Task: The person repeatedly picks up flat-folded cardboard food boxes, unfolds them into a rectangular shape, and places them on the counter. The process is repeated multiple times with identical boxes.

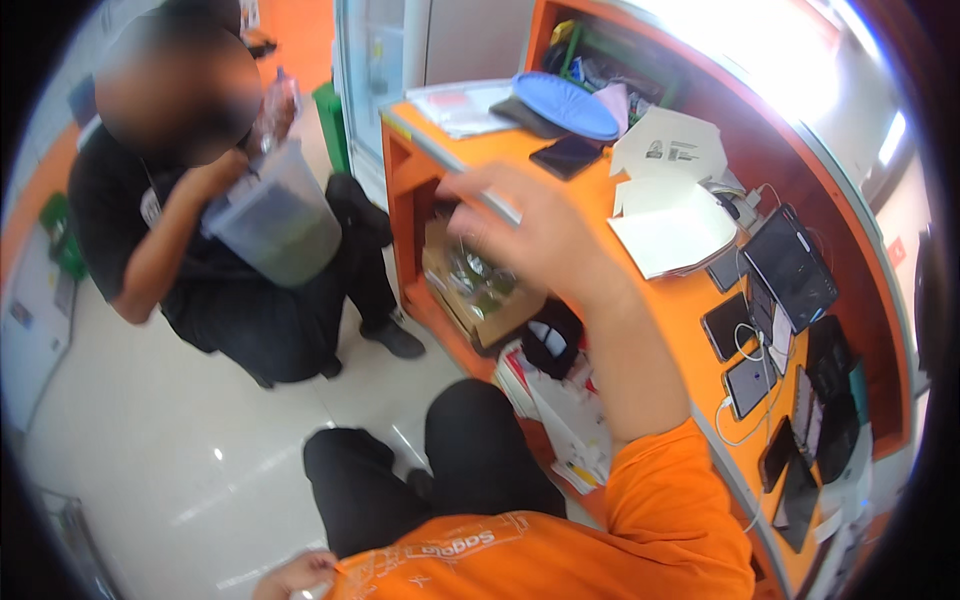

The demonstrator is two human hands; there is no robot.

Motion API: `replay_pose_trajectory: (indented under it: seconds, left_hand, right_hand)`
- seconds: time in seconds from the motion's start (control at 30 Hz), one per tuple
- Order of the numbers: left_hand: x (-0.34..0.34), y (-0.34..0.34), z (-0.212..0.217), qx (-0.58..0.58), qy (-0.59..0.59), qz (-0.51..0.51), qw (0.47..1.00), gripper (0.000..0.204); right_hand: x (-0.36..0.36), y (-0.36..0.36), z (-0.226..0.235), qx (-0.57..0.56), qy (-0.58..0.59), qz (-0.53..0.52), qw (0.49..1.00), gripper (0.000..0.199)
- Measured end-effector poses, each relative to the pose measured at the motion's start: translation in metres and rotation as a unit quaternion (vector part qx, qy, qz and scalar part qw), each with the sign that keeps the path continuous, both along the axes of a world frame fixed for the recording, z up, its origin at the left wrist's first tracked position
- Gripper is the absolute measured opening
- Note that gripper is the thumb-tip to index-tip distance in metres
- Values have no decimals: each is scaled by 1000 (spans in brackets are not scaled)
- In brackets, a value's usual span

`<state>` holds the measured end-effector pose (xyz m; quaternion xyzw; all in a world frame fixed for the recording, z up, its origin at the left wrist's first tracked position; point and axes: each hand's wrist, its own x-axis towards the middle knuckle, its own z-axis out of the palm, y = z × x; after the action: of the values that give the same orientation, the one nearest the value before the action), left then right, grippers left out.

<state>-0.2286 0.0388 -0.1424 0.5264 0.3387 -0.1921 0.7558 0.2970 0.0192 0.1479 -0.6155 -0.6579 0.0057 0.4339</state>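
My right hand (530, 235) is raised over the front edge of the orange counter (655, 300), blurred by motion. Its fingers are bent but apart, with the counter's grey edge strip showing between them, and I see nothing held. Below it, a cardboard box (505, 322) with clear-wrapped green items sits on a shelf under the counter. At the lower edge, my left hand (298, 577) pinches the hem of my orange shirt (450, 560). Across from me, a crouching person (150, 220) in black holds a translucent bucket (275, 220) with something green inside, and a clear plastic bottle (275, 110).
On the counter lie a dark phone (566, 156), a blue round item (567, 105), an open white booklet (675, 228), a tablet (790, 268) and several phones with white cables. A black cap (552, 338) and white bags (568, 430) are beneath. Glossy tiles (200, 460) cover the floor.
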Motion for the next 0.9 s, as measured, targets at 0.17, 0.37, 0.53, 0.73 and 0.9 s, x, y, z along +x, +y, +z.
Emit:
replay_pose_trajectory:
  seconds: [0.17,0.37,0.53,0.73,0.9]
  left_hand:
    - [15,-18,1,41,-30,-288,956,54]
    - [71,3,16,511,143,-142,836,28]
    - [142,7,-16,540,-15,-20,841,28]
    - [189,0,-68,590,40,-165,789,22]
    - [205,7,-77,627,59,-154,761,20]
  right_hand:
    - [149,-10,55,103,-255,-280,920,29]
    - [244,-67,16,-98,-291,-492,815,41]
    - [236,-81,6,15,-321,-455,830,48]
    - [227,-103,27,8,-334,-480,811,21]
    - [229,-126,45,31,-356,-471,807,9]
